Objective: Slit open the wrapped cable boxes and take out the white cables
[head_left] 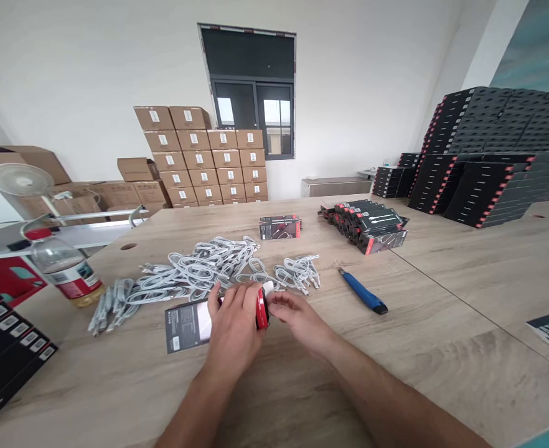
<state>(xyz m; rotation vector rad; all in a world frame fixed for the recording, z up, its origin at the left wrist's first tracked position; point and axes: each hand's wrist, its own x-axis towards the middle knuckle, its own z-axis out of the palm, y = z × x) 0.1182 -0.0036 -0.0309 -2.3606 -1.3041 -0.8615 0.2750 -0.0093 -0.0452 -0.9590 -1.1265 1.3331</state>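
The head view looks down on a wooden table (pixel 442 323) where the person's left hand (pixel 234 330) lies over a flat black retail box (pixel 185 323), fingers curled around its red end (pixel 261 309), so that hand is closed on the box. The right hand (pixel 297 317) meets it at that red end, fingertips pinched on something small and white there; what exactly is between them cannot be made out. The box rests on the table just in front of a loose heap of coiled white cables (pixel 209 270), with a smaller bundle of cables (pixel 297 272) just beside it to the right. Judging by the layout, the packing is well under way but far from over: a row of filled boxes (pixel 372 227) lies further back, a lone box (pixel 280 227) sits near it, and tall stacks of black boxes (pixel 489 155) stand at the right, while many cables remain unboxed. A blue utility knife (pixel 363 291) lies near the right hand, apart from it. A plastic bottle (pixel 66 267) stands at the left edge, and brown cartons (pixel 204 155) are stacked against the far wall.
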